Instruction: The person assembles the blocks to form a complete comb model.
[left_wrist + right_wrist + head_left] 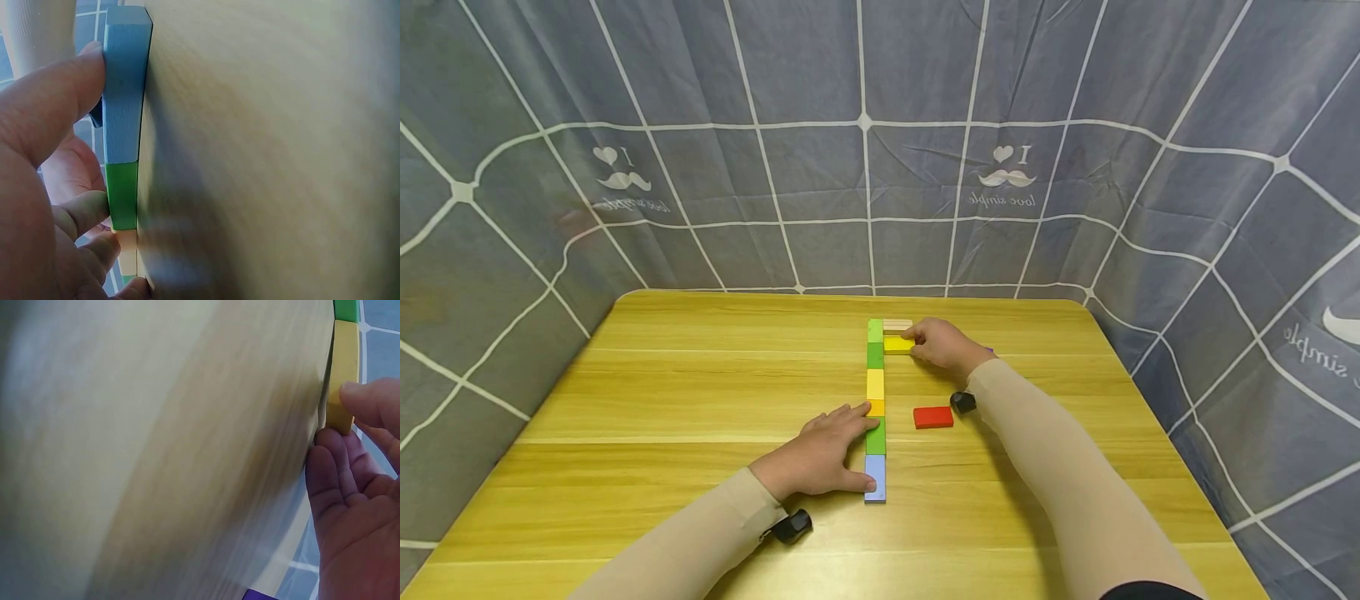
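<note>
A straight row of coloured wooden blocks runs away from me: blue (876, 464), green (876, 439), orange (876, 408), pale yellow (875, 384), darker green (875, 356) and light green (876, 331). My left hand (820, 454) lies along the row's left side with fingers spread. Its thumb touches the blue block, and a fingertip rests at the green one. At the far end, my right hand (946, 343) pinches a yellow block (895, 346) between thumb and fingers, lying crosswise against the row's right side. Just beyond it sits a plain wood block (897, 325).
A red block (933, 417) lies to the right of the row. Part of a purple block (257, 595) shows behind the right wrist. The wooden table (737, 367) ends at a grey curtain with white lines (820, 167).
</note>
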The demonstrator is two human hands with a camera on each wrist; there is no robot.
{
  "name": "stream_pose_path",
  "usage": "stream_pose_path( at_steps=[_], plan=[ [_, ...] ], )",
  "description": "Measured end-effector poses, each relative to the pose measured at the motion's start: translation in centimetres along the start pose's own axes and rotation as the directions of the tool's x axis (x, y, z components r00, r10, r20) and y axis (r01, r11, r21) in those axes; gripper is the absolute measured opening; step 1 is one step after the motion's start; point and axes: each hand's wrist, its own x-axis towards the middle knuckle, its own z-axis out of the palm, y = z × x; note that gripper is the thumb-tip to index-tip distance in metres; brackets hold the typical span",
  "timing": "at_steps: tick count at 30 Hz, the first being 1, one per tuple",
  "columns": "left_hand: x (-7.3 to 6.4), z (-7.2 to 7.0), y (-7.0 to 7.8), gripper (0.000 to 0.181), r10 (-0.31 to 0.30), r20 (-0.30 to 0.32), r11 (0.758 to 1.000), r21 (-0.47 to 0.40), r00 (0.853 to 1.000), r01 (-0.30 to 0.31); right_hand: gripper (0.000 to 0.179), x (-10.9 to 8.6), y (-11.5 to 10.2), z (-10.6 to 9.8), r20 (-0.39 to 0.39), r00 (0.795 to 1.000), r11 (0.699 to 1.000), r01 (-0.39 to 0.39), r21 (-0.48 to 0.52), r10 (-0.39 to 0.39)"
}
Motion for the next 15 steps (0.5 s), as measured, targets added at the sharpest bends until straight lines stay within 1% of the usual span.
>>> stream_pose_path(
  at_steps=[15],
  plan=[
    [0.02,0.06,0.03,0.091,-0.005,0.004,1.0,0.002,1.0,0.005,0.044,-0.08,-0.11,0.07,0.016,1.0,1.0,-0.007,0.004,0.007]
  ],
)
